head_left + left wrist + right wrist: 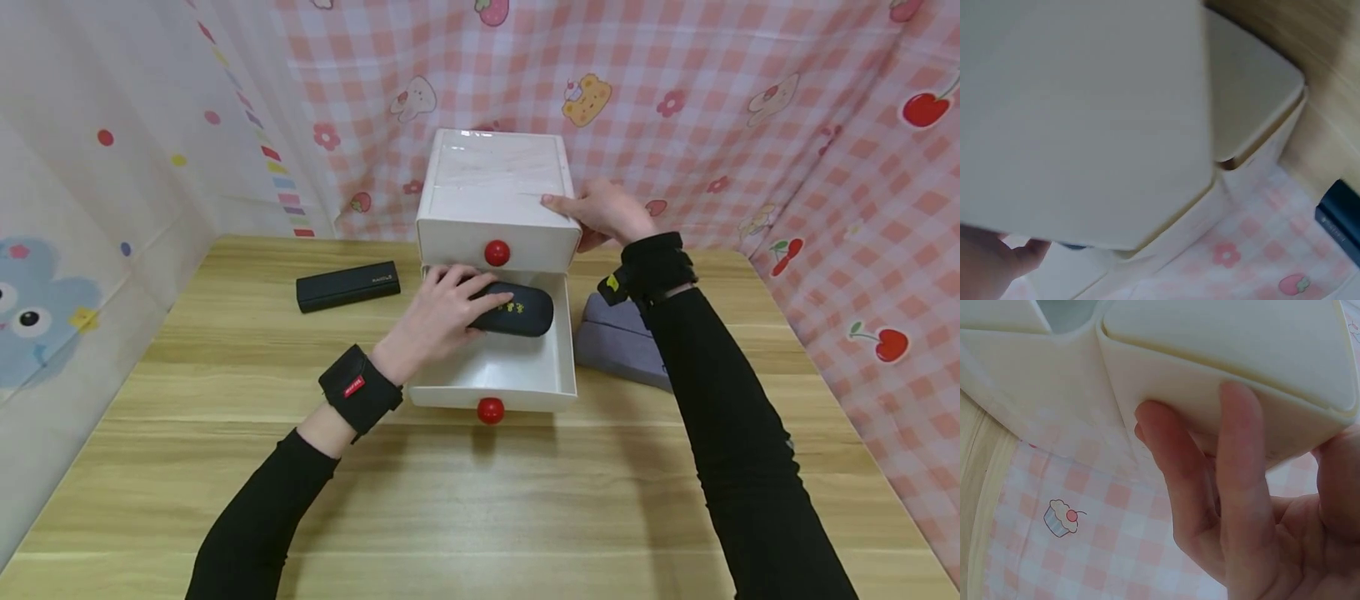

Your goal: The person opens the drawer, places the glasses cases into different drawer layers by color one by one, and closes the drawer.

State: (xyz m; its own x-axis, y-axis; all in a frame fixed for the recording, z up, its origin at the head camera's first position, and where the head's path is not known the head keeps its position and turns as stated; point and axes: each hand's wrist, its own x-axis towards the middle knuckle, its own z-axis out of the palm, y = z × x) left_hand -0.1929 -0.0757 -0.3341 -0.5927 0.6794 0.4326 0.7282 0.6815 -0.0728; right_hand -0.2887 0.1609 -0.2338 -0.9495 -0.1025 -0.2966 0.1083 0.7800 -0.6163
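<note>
The left grip (pixel 444 310) holds the black case (pixel 531 313) by one end, at the open lower drawer (pixel 517 371). The right grip (pixel 613 212) clasps the white box (pixel 495 179). If the left fingers loosen too early, the case may drop against the drawer.

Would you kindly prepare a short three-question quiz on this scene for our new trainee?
1. Which thing does the left hand hold?
a) the grey case
b) the dark case with yellow marks
c) a red knob

2. True or false: the upper drawer is pulled out and the lower one is shut.

3. In the head view, where does the right hand hold the white drawer unit?

Key:
1. b
2. False; the lower drawer is the open one.
3. By its upper right side.
</note>
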